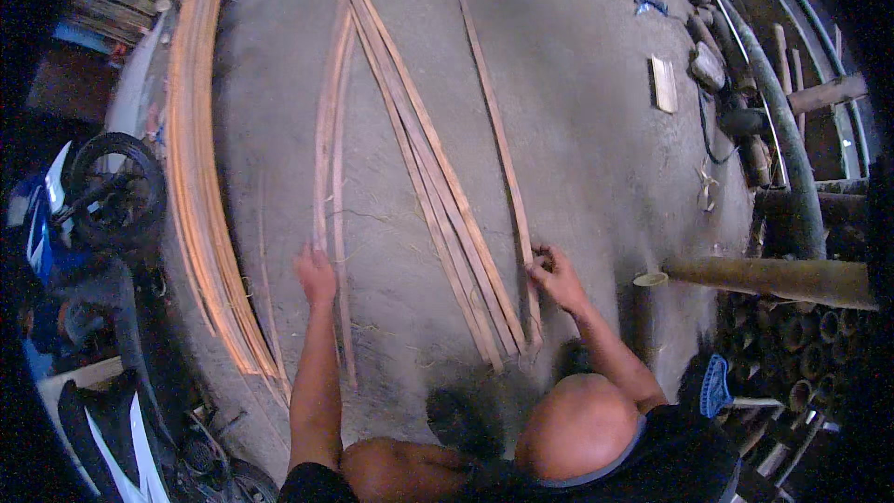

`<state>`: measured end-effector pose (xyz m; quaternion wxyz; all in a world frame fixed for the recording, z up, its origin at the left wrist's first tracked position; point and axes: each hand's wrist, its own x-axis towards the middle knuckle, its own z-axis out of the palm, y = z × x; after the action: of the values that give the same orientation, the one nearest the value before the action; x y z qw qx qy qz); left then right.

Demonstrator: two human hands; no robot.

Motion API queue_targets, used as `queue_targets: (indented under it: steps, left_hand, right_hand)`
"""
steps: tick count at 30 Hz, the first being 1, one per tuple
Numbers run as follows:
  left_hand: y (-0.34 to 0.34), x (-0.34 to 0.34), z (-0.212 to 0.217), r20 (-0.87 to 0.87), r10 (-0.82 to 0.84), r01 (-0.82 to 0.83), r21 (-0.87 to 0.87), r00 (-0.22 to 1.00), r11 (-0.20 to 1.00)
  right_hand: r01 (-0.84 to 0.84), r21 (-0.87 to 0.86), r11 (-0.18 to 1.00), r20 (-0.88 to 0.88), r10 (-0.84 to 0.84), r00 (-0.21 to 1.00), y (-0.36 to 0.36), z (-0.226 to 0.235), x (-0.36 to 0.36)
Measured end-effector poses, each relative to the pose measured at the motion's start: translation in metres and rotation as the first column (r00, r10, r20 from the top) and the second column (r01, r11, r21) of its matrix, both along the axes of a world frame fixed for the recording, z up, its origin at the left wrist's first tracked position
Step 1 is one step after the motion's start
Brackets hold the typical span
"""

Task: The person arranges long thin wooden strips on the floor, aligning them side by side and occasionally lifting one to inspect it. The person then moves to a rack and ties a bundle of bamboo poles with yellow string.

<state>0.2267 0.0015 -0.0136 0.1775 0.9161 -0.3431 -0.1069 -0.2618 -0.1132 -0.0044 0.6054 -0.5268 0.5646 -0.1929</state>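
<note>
My left hand (317, 278) is closed around the near end of a long, thin bamboo strip (323, 163); its fingers are partly blurred. Beside that strip runs another strip (338, 224), its near end on the floor. At the right, thumb and fingertips of my right hand (556, 279) pinch a single bamboo strip (494, 121) a little above its near end. Between my hands, several strips (433, 177) lie close together, spreading slightly toward me and crossing others at the far end.
A large bundle of bamboo strips (197, 130) lies along the left, beside a motorbike (116, 191). Thick bamboo poles (773, 278) and stacked tubes (810, 354) stand at the right, near a blue brush head (715, 387). A split bamboo piece (663, 84) rests on the concrete floor (596, 158).
</note>
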Motion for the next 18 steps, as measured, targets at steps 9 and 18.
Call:
queue_targets:
  steps: [9,18]
  left_hand:
    - [0.067,-0.046,0.088,-0.102,-0.003,-0.011,-0.14,0.995,0.99]
    - [0.268,-0.176,0.255,-0.502,0.259,0.109,0.592,0.825,0.799]
  right_hand:
    - [-0.033,0.058,0.998,-0.049,0.036,0.998,-0.02,0.062,-0.031]
    - [0.165,0.185,0.969,-0.352,-0.091,0.931,-0.034,0.283,-0.048]
